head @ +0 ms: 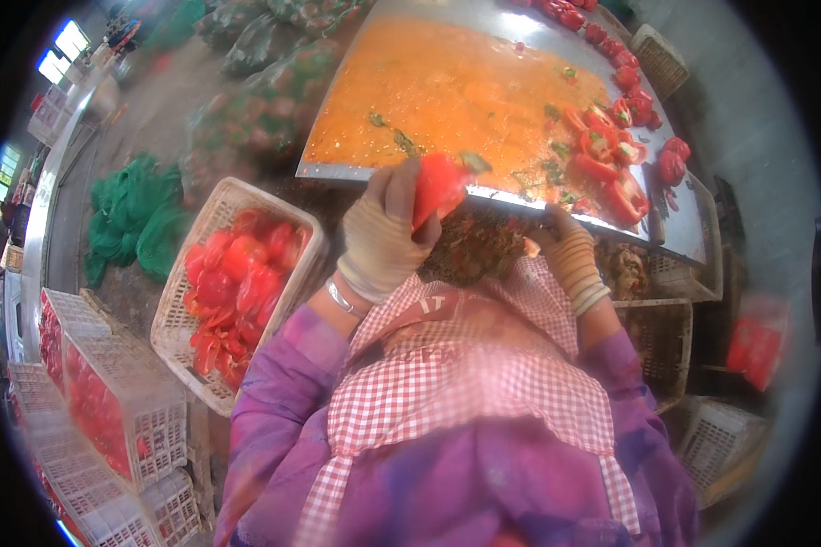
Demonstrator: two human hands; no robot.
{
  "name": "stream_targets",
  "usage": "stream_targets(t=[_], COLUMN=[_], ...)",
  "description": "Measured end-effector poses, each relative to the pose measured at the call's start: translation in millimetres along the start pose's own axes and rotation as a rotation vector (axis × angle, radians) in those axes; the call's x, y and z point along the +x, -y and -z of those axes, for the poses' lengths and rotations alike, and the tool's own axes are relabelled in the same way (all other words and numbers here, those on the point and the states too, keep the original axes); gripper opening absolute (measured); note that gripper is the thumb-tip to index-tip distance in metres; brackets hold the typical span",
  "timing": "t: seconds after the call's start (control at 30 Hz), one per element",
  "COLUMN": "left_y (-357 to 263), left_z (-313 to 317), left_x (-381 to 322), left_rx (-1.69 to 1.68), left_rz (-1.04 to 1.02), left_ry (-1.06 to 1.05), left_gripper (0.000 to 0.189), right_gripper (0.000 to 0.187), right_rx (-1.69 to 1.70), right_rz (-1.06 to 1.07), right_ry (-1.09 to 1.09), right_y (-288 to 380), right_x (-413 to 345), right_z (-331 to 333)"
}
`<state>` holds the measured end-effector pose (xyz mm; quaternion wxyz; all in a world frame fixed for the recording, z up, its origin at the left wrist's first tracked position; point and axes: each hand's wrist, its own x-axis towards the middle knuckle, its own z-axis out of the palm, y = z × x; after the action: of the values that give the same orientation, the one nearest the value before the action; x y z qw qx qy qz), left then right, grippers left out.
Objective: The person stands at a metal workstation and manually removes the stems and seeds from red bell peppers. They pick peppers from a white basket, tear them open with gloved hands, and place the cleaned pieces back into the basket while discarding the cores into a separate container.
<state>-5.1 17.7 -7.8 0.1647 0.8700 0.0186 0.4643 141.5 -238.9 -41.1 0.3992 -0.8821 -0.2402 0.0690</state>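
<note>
My left hand [386, 236], in a striped knit work glove, grips a red bell pepper [440, 186] just off the near edge of a metal-topped table [342, 169]. My right hand [566, 253], gloved too, is curled by that same edge. A small pale piece [531, 247] shows at its fingertips; whether the hand grips it is unclear. Below, between the hands, lies a dark heap of pepper waste [475, 243]. Cut pepper halves [605, 154] with pale cores lie on the table near my right hand, and a knife [655, 222] rests beside them.
At my left stands a plastic crate [229, 188] of red pepper pieces [239, 273]. Stacked crates [126, 403] are farther left, near green netting [137, 212] and net sacks [274, 116]. Whole red peppers [627, 76] line the table's right side. Orange liquid with seeds [445, 89] covers the tabletop.
</note>
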Motion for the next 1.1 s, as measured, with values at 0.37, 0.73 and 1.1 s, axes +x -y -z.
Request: stream_targets(t=[0.37, 0.73, 1.1], left_y=[19.8, -13.7, 145.0], left_z=[-33.4, -42.5, 208.1], left_x=[-27.3, -24.6, -206.7], left_rx=[-0.036, 0.112, 0.943], left_rz=[0.009, -0.286, 0.676], left_ry=[0.101, -0.078, 0.086], left_gripper=[0.058, 0.032, 0.071], right_gripper=[0.016, 0.027, 0.028], right_rx=[0.672, -0.424, -0.719], right_rz=[-0.066, 0.386, 0.421], right_ry=[0.131, 0.379, 0.333], right_y=[99.0, 40.2, -2.7], right_x=[18.0, 47.1, 56.7], right_z=[6.0, -36.1, -77.6])
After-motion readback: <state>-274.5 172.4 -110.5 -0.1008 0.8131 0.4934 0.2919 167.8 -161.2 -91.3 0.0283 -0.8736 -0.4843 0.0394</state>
